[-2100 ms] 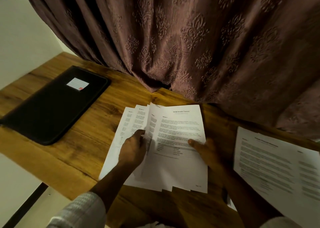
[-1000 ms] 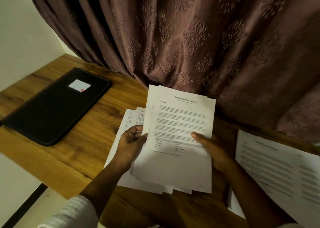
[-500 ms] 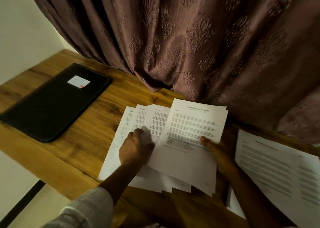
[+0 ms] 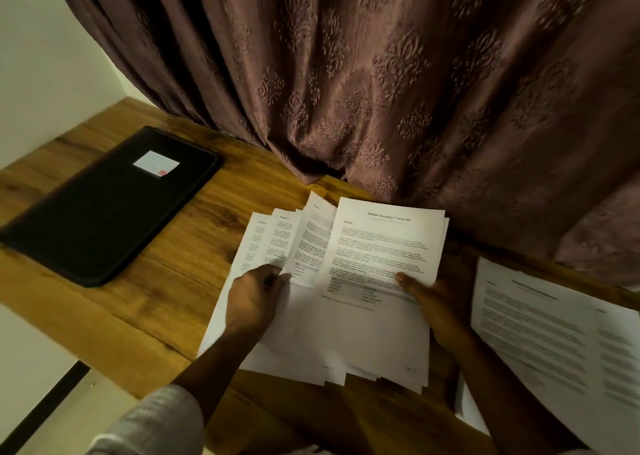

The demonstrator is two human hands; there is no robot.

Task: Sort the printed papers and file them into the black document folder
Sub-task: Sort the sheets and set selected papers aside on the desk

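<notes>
A fanned stack of printed papers (image 4: 349, 337) lies on the wooden table in front of me. The top sheet (image 4: 384, 243) is headed "Sample Education Transcript". My right hand (image 4: 433, 302) grips the top sheets at their right edge, thumb on the print. My left hand (image 4: 254, 295) pinches the edge of a lower sheet in the fan, whose top corner curls up. The black document folder (image 4: 104, 209) lies closed at the left of the table, with a small white label on its cover.
A second pile of printed papers (image 4: 561, 344) lies at the right, hanging over the table's front edge. A brown patterned curtain (image 4: 363, 74) hangs right behind the table (image 4: 166, 281). A pale wall stands at the left.
The top sheets were lifted up off the fan a second ago and are now back down on it, shifted to the right. My left hand has taken hold of a lower sheet's edge.
</notes>
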